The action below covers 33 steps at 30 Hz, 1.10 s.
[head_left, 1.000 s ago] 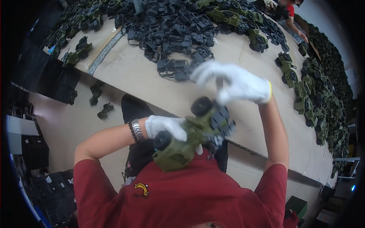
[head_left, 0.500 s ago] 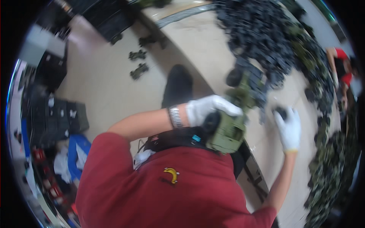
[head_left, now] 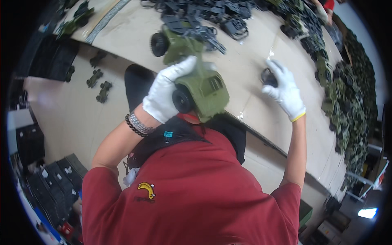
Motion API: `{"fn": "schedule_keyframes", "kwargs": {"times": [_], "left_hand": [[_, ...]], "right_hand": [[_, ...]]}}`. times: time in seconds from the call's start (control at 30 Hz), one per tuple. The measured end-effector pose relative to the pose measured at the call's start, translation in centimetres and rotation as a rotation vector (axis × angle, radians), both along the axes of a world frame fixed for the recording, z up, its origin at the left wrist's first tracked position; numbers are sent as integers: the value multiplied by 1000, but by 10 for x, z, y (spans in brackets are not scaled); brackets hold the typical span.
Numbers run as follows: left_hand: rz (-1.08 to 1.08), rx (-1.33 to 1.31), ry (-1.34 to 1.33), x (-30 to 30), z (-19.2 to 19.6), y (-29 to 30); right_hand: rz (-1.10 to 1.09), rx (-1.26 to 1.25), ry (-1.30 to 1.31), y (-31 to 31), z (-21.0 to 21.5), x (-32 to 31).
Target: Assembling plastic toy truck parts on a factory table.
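My left hand (head_left: 168, 94), in a white glove, grips an olive-green toy truck (head_left: 195, 77) with black wheels, held up in front of my chest above the table edge. My right hand (head_left: 284, 91), also gloved in white, is out to the right over the pale table (head_left: 249, 73) and pinches a small black wheel (head_left: 268, 77). A pile of black plastic parts (head_left: 204, 16) lies just beyond the truck. A beaded bracelet and a metal band sit on my left wrist.
Many more green toy trucks (head_left: 347, 94) are heaped along the right side of the table. A few trucks (head_left: 98, 83) stand on the floor at left, near black crates (head_left: 49, 192). Another person's sleeve (head_left: 328, 5) shows at the top right.
The view has swung round. My right hand has left the truck, reached to the table and picked up a black wheel. My left hand still holds the truck.
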State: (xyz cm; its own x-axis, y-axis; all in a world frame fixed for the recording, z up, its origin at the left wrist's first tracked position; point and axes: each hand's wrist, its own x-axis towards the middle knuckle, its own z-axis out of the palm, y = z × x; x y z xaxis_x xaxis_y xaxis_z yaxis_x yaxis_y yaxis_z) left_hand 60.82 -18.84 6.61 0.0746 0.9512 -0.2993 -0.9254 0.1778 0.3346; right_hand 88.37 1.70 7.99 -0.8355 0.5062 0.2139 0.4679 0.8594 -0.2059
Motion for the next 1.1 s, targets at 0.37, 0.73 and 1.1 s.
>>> {"fn": "schedule_keyframes", "kwargs": {"times": [0.37, 0.73, 1.1], "left_hand": [[251, 10, 523, 52, -2, 21], [327, 103, 854, 50, 16, 18], [229, 233, 794, 56, 36, 12]], "right_hand": [[-118, -258, 425, -86, 20, -19], [67, -343, 401, -99, 19, -44], [245, -33, 210, -111, 36, -31]]}}
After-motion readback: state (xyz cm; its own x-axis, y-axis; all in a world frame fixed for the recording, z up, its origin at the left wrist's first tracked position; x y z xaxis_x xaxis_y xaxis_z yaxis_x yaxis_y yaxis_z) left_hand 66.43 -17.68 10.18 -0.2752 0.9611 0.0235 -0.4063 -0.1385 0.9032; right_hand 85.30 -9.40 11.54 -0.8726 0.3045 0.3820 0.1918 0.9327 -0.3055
